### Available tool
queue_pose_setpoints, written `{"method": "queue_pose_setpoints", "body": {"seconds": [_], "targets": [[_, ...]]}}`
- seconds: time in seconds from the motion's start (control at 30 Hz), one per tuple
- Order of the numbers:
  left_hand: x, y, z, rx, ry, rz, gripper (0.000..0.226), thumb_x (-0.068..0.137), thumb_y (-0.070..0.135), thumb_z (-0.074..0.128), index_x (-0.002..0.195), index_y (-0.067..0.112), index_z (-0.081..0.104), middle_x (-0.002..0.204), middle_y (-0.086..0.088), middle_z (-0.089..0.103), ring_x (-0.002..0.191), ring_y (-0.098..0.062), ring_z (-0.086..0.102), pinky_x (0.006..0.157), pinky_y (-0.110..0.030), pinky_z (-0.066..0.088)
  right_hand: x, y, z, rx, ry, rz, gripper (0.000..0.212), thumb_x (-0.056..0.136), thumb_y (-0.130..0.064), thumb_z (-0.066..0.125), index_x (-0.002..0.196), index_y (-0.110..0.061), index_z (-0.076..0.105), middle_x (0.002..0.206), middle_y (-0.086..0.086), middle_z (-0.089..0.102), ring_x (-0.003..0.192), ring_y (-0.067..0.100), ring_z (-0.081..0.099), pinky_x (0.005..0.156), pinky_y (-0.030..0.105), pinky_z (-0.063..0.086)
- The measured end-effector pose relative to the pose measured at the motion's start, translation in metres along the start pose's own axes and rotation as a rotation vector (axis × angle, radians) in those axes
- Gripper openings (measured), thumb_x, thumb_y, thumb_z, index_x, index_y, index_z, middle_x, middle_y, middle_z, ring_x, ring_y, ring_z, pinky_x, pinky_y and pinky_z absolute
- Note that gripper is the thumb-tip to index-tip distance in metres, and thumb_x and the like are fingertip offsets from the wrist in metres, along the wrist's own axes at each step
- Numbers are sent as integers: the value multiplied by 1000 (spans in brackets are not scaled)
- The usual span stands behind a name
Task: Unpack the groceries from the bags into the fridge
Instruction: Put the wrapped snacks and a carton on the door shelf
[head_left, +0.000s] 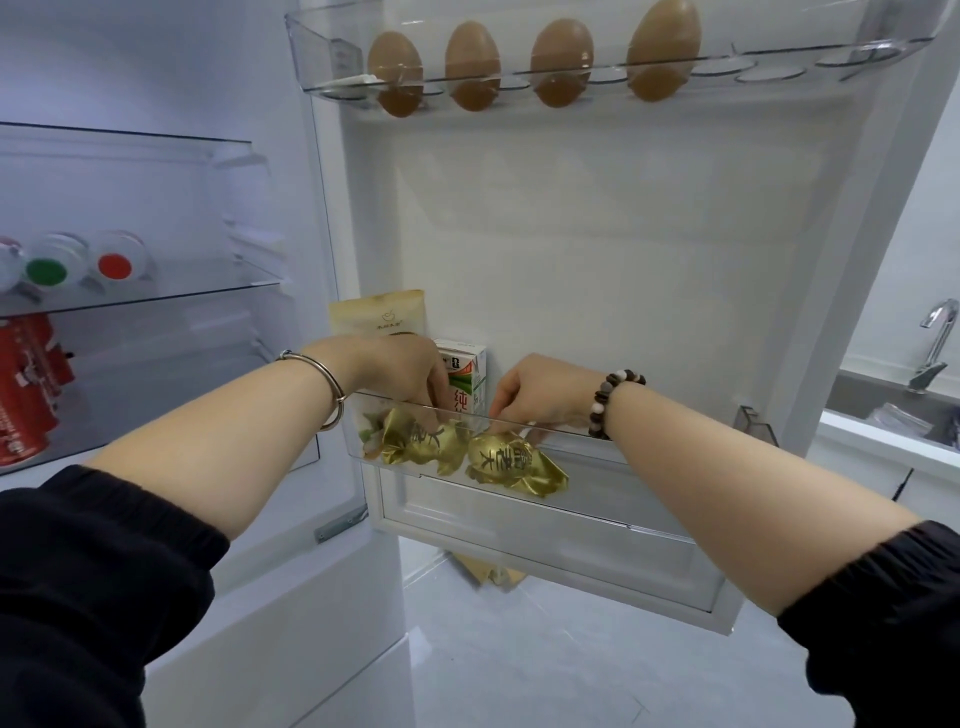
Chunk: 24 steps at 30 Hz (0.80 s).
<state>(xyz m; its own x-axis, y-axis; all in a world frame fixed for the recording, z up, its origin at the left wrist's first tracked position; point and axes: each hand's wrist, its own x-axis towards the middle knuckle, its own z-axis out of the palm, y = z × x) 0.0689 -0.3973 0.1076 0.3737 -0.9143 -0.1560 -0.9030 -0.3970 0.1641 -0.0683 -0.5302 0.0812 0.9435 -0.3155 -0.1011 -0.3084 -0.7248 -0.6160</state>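
Note:
Both my hands reach into the clear lower door bin (597, 457) of the open fridge door. My left hand (400, 371) dips its fingers onto a gold foil-wrapped packet (415, 441) at the bin's left. My right hand (540, 392) pinches the top of a second gold foil packet (511, 462) just right of it. Behind my hands stand a beige pouch (379, 314) and a small white milk carton (465, 376). My fingertips are partly hidden behind the bin's rim.
Several brown eggs (472, 65) sit in the top door rack (332, 78). Inside the fridge, glass shelves (171, 291) carry round lidded tubs (114, 265) and red cans (28, 384) below. A sink with a tap (935, 338) lies at the right. A brown bag (488, 571) sits on the floor under the door.

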Motion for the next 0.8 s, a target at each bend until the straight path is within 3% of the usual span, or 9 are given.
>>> {"method": "queue_pose_setpoints", "body": {"seconds": [0.07,0.17,0.3,0.53,0.63,0.8], "targets": [[-2,-2,0,8,12,1,13,67,31,83,73,35,73,77,19,69,83,-4,62,77,-22,50,1,2,1,-1,-19,-36,7,76,-17,77,76,-19,70,78,-6,67,90,18,67,81,34,57],[-3,-4,2,-21,47,3,11,68,30,82,76,33,75,77,19,69,84,-6,63,79,-23,51,-5,4,2,49,-142,-22,12,75,-23,79,81,-23,70,81,-6,66,76,6,62,68,20,55],[-3,0,5,23,197,39,14,74,38,76,85,29,75,82,18,69,84,-6,63,78,-25,51,-8,9,-1,78,-158,5,16,77,-23,77,92,-22,70,88,-4,69,82,5,62,78,24,55],[-7,18,5,48,434,107,21,85,40,61,83,23,73,79,12,69,77,-8,61,71,-29,52,-23,11,-19,-20,165,31,20,87,-22,64,105,-13,65,95,3,71,83,10,69,76,29,57],[-5,32,4,50,535,197,25,89,41,54,79,22,68,71,14,63,72,-9,59,63,-25,47,-38,12,-33,-133,286,33,16,88,-22,62,101,-14,66,93,5,71,84,14,68,76,30,55],[11,76,8,78,716,389,37,87,42,44,95,19,71,87,5,70,80,-15,62,72,-35,51,-78,24,-46,-273,590,34,19,88,-21,55,102,-18,67,97,-3,65,92,16,60,83,29,49]]}}
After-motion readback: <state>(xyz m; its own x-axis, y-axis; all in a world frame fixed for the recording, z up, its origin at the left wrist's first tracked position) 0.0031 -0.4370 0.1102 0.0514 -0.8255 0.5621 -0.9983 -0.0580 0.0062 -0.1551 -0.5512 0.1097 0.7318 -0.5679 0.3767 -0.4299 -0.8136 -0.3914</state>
